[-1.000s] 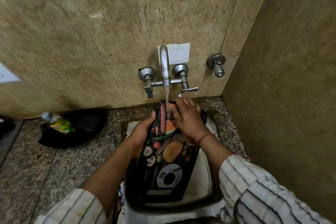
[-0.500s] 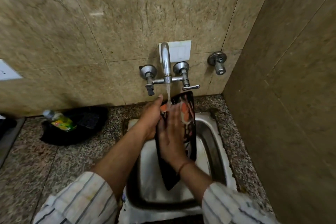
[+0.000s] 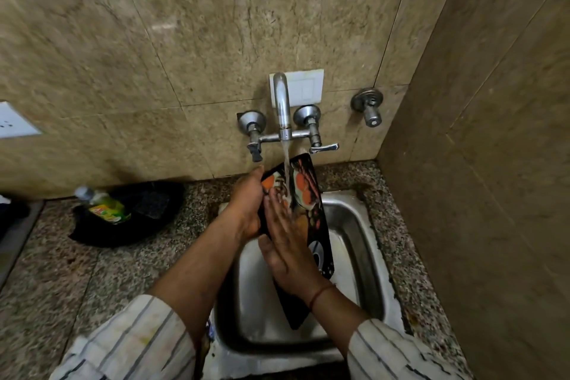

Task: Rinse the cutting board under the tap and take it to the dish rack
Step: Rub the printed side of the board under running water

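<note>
The cutting board, black with printed orange and white food pictures, stands tilted on its long edge over the steel sink. Water from the chrome tap runs onto its upper end. My left hand grips the board's left edge near the top. My right hand lies flat against the printed face, fingers spread and pointing up toward the water stream. The board's lower end reaches down into the basin behind my right wrist.
A black pan with a green dish-soap bottle in it sits on the speckled granite counter to the left. A tiled wall closes the right side. A second valve is mounted right of the tap. No dish rack is in view.
The board turned from lying face-up in the sink to standing on edge under the water. My right hand slid from its top down onto its face.
</note>
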